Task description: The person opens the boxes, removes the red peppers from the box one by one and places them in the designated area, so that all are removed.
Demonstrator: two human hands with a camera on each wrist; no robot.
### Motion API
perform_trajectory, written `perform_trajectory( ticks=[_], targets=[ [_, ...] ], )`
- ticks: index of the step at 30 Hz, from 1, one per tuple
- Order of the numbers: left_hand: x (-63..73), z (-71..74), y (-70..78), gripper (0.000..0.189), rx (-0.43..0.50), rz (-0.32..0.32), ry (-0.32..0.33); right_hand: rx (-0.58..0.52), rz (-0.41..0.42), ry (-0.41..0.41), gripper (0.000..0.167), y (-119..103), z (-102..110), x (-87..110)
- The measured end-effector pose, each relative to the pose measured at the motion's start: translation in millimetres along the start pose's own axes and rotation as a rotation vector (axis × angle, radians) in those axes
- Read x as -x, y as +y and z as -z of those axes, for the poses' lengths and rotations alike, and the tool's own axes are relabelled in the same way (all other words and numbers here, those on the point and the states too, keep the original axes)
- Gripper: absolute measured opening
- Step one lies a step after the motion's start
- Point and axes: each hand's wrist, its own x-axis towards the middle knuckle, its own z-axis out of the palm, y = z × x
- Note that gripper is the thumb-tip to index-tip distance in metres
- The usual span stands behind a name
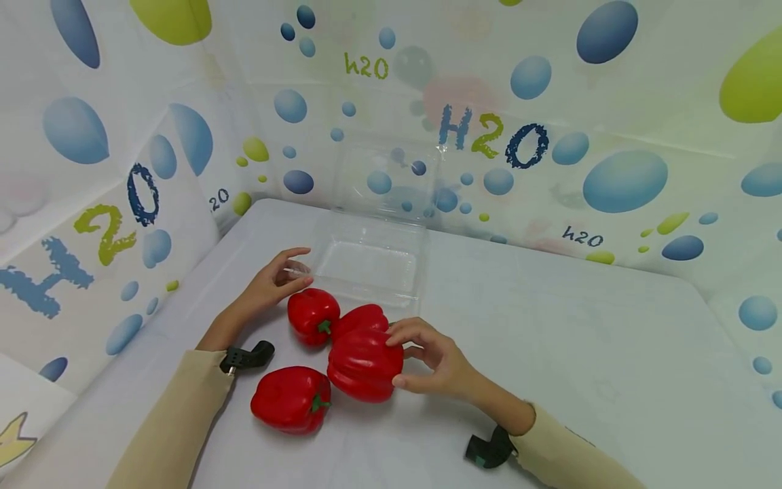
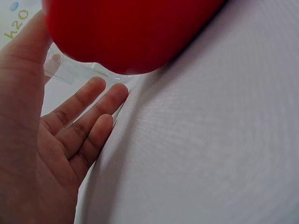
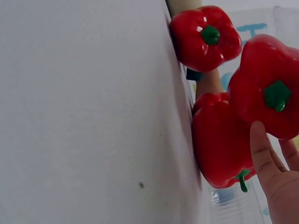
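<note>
My right hand (image 1: 436, 360) grips a red bell pepper (image 1: 365, 367) between thumb and fingers. In the right wrist view this pepper (image 3: 257, 70) is lifted off the cloth, its green stem facing the camera. Partly behind it in the head view lies a second red pepper (image 1: 362, 318). Another (image 1: 310, 312) sits by my left thumb, and one more (image 1: 286, 399) lies nearer me on its side. My left hand (image 1: 269, 285), fingers loosely extended, is at the near left corner of a clear plastic box (image 1: 369, 265); whether it touches the box I cannot tell.
The box's clear hinged lid (image 1: 385, 176) stands raised against the back sheet, which is printed with bubbles. White cloth (image 1: 550, 339) covers the table. A black wrist device (image 1: 247, 356) is on the left forearm, another (image 1: 489, 448) on the right.
</note>
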Motion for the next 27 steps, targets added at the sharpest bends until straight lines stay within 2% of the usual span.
perform_trajectory(
  ticks=[6, 15, 27],
  targets=[
    [-1.1, -0.9, -0.2, 0.063, -0.001, -0.009, -0.002, 0.004, -0.021, -0.039, 0.04, 0.5, -0.4, 3.4],
    [0.7, -1.1, -2.5, 0.064, -0.006, 0.014, -0.01, 0.056, -0.119, -0.125, 0.041, -2.3, -2.2, 6.6],
    [-0.8, -0.3, -1.8, 0.064, -0.01, 0.014, -0.007, 0.132, -0.154, -0.142, 0.042, -2.5, 0.4, 7.8]
  ],
)
